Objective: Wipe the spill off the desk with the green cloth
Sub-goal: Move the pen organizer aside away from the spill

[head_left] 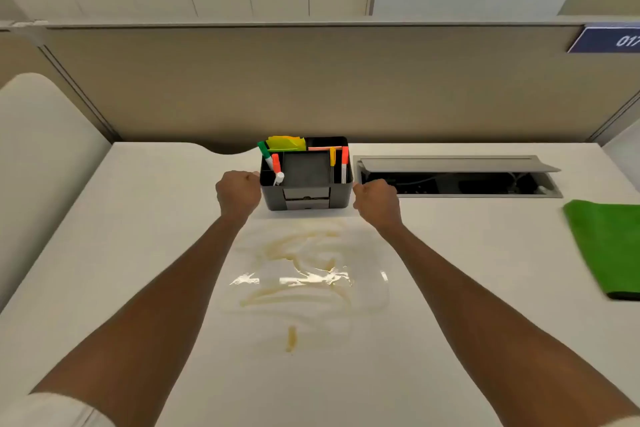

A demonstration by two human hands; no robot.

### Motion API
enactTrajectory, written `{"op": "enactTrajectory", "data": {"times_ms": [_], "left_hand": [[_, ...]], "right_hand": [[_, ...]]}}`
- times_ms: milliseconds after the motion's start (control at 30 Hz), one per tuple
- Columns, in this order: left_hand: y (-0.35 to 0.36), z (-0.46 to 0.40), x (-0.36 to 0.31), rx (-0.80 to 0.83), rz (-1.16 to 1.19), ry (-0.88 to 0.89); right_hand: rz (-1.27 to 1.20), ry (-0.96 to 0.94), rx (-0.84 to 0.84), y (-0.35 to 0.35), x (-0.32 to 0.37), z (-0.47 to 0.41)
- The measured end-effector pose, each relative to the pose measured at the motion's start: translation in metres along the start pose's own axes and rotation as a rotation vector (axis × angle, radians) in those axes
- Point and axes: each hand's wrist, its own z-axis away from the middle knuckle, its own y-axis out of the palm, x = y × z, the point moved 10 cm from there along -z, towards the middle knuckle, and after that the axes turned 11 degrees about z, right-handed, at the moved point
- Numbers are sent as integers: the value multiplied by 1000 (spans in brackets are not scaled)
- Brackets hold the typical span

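A yellowish wet spill (304, 274) spreads over the middle of the white desk (131, 225), with a small separate streak nearer to me. The green cloth (606, 246) lies flat at the desk's right edge, far from both hands. A black desk organiser (306, 189) with markers and sticky notes stands just behind the spill. My left hand (238, 196) presses against the organiser's left side and my right hand (375, 201) against its right side, fingers curled at its top edges.
An open cable tray (457, 177) with a raised grey lid is sunk into the desk right of the organiser. A beige partition wall (311, 87) closes the back. A rounded white panel (38, 163) stands at the left.
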Motion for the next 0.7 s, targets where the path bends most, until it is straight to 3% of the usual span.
{"op": "enactTrajectory", "data": {"times_ms": [367, 700], "left_hand": [[20, -27, 28, 117, 156, -164], [20, -33, 15, 123, 35, -60]], "right_hand": [[-109, 113, -20, 23, 3, -30], [-37, 166, -48, 30, 8, -48]]}}
